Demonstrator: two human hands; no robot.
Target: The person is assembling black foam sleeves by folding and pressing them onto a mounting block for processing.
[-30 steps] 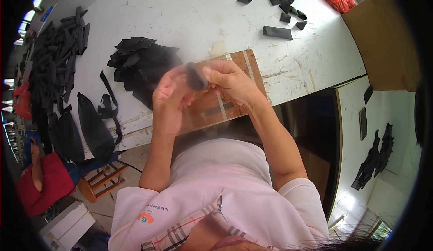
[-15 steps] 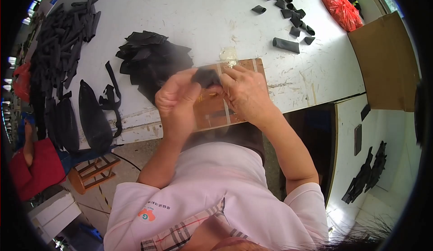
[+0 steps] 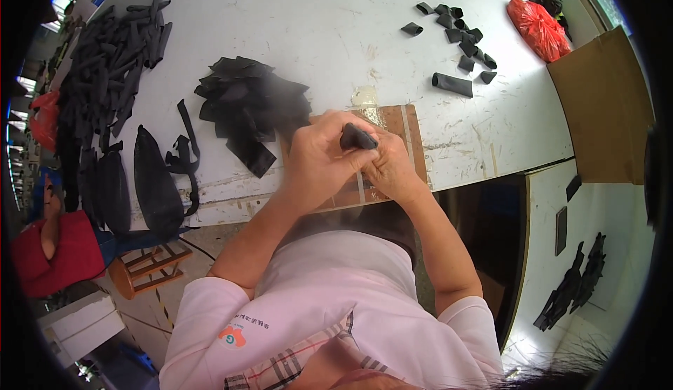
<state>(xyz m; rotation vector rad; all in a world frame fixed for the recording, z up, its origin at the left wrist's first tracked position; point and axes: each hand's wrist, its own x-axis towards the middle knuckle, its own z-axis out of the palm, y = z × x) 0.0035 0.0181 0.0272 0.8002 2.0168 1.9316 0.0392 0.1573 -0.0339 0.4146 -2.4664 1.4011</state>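
Observation:
Above a brown board at the table's front edge, both my hands close round one small black fabric piece, which looks rolled or folded into a tube. My left hand wraps it from the left, thumb along its near side. From the right my right hand grips its end; those fingertips are partly hidden behind the piece. Just left of the board lies a heap of flat black pieces, one of them sticking out toward me.
Short black tubes lie scattered at the far right, near a longer tube. A large pile of black strips fills the far left. A red plastic bag and cardboard box stand right. A person in red is at left.
My hands have come together, and the black piece now points up between them. My left hand has moved right and nearer. The whole view has shifted slightly.

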